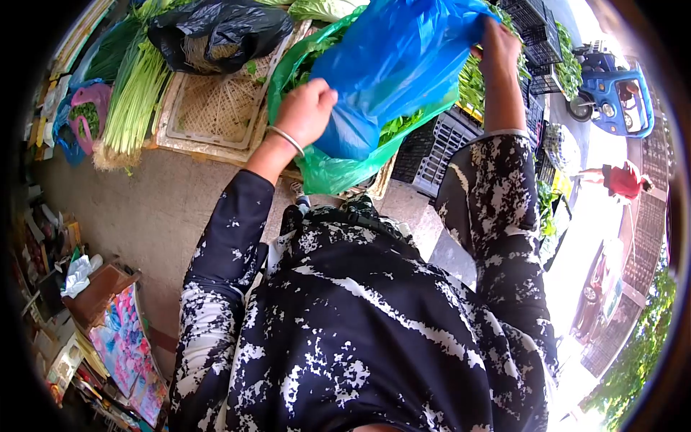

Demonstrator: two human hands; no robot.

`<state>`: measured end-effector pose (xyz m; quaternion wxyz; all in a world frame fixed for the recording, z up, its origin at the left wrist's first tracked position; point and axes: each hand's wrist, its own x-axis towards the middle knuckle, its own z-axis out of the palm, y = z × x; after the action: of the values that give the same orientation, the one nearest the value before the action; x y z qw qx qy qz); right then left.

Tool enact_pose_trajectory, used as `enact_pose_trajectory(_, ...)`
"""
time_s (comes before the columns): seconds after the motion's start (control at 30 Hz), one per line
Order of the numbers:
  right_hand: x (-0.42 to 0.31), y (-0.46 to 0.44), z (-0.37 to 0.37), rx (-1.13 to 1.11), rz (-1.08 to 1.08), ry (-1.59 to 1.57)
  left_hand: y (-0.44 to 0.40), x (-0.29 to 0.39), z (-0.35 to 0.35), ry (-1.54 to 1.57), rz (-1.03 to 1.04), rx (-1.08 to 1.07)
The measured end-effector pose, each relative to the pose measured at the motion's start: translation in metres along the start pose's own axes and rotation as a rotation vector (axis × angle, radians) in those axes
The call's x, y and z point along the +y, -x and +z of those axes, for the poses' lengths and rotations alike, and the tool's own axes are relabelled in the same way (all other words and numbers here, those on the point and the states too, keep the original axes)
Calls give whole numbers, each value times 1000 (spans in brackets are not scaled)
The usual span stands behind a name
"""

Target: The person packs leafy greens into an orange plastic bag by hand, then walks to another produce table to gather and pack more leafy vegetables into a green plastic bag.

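Note:
A blue plastic bag is stretched between my two hands at the top middle. My left hand, with a bangle at the wrist, is closed on the bag's left edge. On the other side my right hand grips the bag's upper right corner, its fingertips partly hidden. Beneath the blue bag lies a green plastic bag, spread wide, with leafy greens showing inside it. Whether anything is in the blue bag I cannot tell.
Left of the bags are a shallow woven basket, a black plastic bag and long-stemmed greens with roots. Black crates stand at right. Beyond, a blue three-wheeler and a person in red are on the street.

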<state>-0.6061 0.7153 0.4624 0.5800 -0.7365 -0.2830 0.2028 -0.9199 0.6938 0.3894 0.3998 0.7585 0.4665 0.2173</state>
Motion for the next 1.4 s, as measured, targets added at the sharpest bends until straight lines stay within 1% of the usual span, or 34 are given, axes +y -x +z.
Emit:
enact_pose_trajectory(0.07, 16, 3, -4, -175, 34, 109, -3, 12, -9, 341, -167, -128)
enact_pose_trajectory(0.1, 19, -1, -8, -106, 34, 163, -3, 19, -14, 327, -108, -137)
enact_pose_trajectory(0.13, 15, 1, -11, -104, 34, 164, -7, 22, -14, 387, -3, -24)
enact_pose_trajectory(0.2, 10, 10, -20, -91, -30, 88, -15, 29, -22, 455, -52, 23)
enact_pose_trajectory(0.23, 13, 11, -19, -122, 13, 229, -21, 34, -23, 465, -82, 97)
enact_pose_trajectory(0.27, 18, 14, -17, -180, 21, 434, -26, 38, -27, 434, -68, 72)
enact_pose_trajectory(0.33, 17, 33, -18, -215, -394, 956, -30, 52, -36, 344, 11, 52)
enact_pose_trajectory(0.4, 7, 67, -13, -169, -409, 732, -44, 47, -30, 380, 64, 92)
enact_pose_trajectory(0.43, 15, 85, -4, 1, -623, 556, -53, 41, -20, 472, 83, 110)
enact_pose_trajectory(0.47, 8, 105, 4, -1, -622, 556, -61, 37, -15, 471, 62, 31)
enact_pose_trajectory(0.53, -6, 139, 18, -341, -378, -144, -62, 51, -12, 332, 67, 28)
enact_pose_trajectory(0.57, -5, 145, 22, -417, -300, -26, -71, 43, -9, 227, 134, 4)
enact_pose_trajectory(0.6, -2, 150, 25, -492, -221, 93, -75, 34, -2, 226, 135, 0)
enact_pose_trajectory(0.63, 4, 149, 31, -492, -302, 263, -73, 40, -2, 236, 235, 41)
enact_pose_trajectory(0.67, 21, 144, 40, -455, -422, 302, -72, 43, -1, 245, 333, 83)
enact_pose_trajectory(0.7, 37, 137, 47, -481, -353, 182, -70, 40, 0, 469, 403, 49)
enact_pose_trajectory(0.73, 43, 132, 53, -504, -283, 60, -69, 41, -4, 468, 403, 49)
enact_pose_trajectory(0.77, 49, 128, 56, -417, -357, -20, -67, 42, -9, 343, 367, 10)
enact_pose_trajectory(0.8, 56, 125, 56, -387, -277, -112, -63, 42, -14, 216, 329, -29)
enact_pose_trajectory(0.83, 56, 120, 53, -388, -183, -134, -55, 40, -19, 234, 314, 4)
enact_pose_trajectory(0.87, 58, 111, 50, -387, -88, -155, -47, 33, -18, 392, 172, 59)
enact_pose_trajectory(0.9, 75, 100, 51, -314, -108, -193, -43, 13, -16, 305, 87, 74)
enact_pose_trajectory(0.93, 86, 96, 54, -248, -224, -237, -36, -11, -12, 220, 3, 89)
enact_pose_trajectory(1.0, 89, 94, 54, -224, -245, -133, -11, -43, 2, -9, -148, -38)
enact_pose_trajectory(1.07, 77, 85, 53, -179, 11, -357, 14, -44, 5, -248, -175, -22)
enact_pose_trajectory(1.1, 72, 83, 51, -154, 51, -458, 23, -43, 5, -266, -173, -98)
enact_pose_trajectory(1.13, 75, 80, 51, -136, 26, -498, 30, -38, 3, -292, -209, -202)
enact_pose_trajectory(1.2, 81, 77, 53, -80, -36, -234, 37, -38, -1, -387, -174, -311)
enact_pose_trajectory(1.23, 85, 60, 49, -61, 26, -350, 40, -27, -6, -519, -187, -350)
enact_pose_trajectory(1.27, 78, 49, 46, -49, 92, -463, 38, -23, -11, -512, -198, -343)
enact_pose_trajectory(1.3, 72, 41, 40, -44, 116, -570, 40, -20, -14, -544, -197, -447)
enact_pose_trajectory(1.33, 55, 51, 39, 14, 99, -589, 42, -18, -15, -579, -189, -557)
enact_pose_trajectory(1.4, 78, 43, 48, -2, 52, -411, 42, -17, -14, -621, -136, -556)
